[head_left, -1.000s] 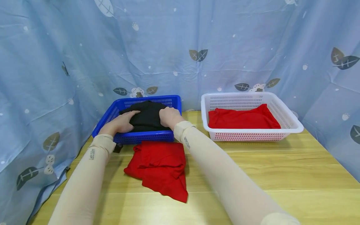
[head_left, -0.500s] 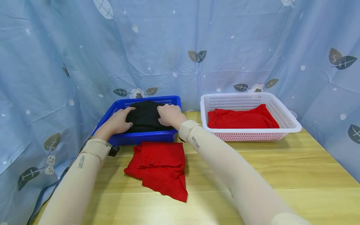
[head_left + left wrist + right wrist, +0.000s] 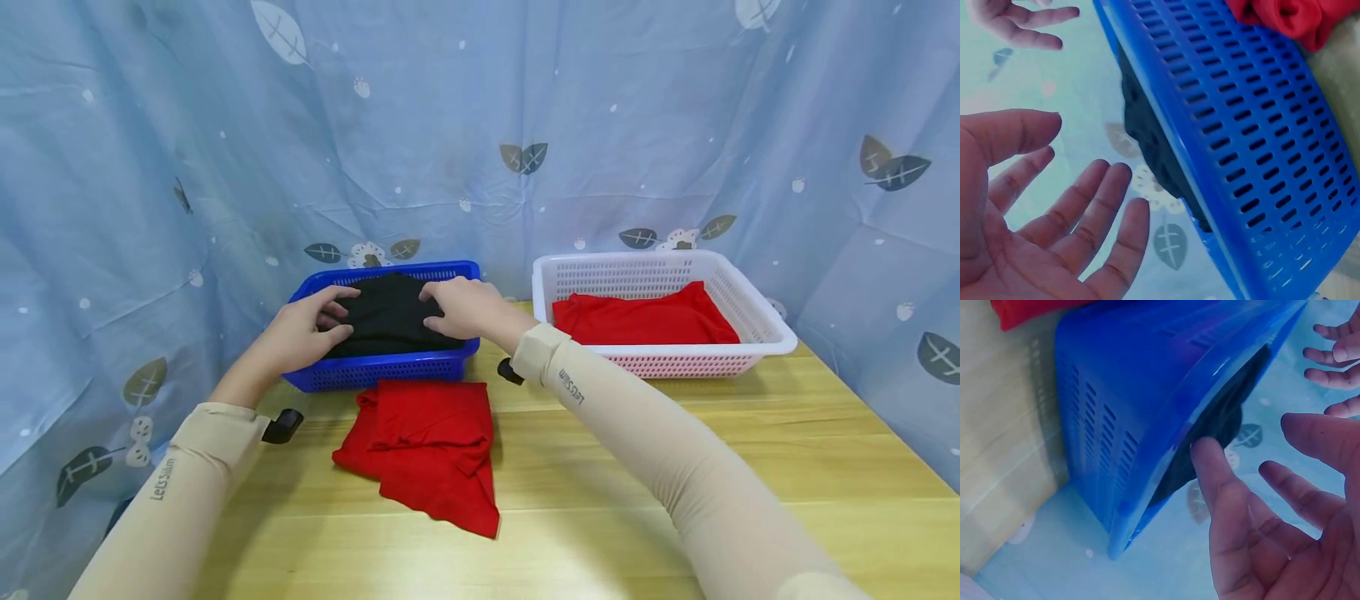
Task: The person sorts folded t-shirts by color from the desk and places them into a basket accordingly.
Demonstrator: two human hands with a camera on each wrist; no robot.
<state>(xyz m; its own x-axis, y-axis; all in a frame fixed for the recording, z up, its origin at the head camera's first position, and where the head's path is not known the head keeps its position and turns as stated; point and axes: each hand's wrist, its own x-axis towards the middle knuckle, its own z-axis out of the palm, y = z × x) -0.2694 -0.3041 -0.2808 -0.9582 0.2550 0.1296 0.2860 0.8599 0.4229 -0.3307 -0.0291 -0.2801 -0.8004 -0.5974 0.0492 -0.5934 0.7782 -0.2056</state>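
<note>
A folded black cloth [image 3: 393, 312] lies inside the blue basket [image 3: 382, 367], which has slotted sides. My left hand [image 3: 303, 329] hovers over the basket's left end with fingers spread and nothing in them; the left wrist view shows this left hand [image 3: 1066, 219] with its palm bare. Over the right end is my right hand [image 3: 476, 308], its fingers loosely bent and holding nothing. In the right wrist view the right hand [image 3: 1272, 531] has relaxed fingers, one fingertip overlapping the dark cloth [image 3: 1210, 444] at the rim.
A crumpled red cloth [image 3: 431, 450] lies on the wooden table [image 3: 600, 500] in front of the blue basket. To the right stands a white basket [image 3: 667, 362] with another red cloth [image 3: 648, 317] in it. A blue patterned curtain [image 3: 450, 125] hangs behind.
Both hands have come off the black cloth and drawn up and apart, the left one leftward and the right one rightward. The cloth stays in the blue basket.
</note>
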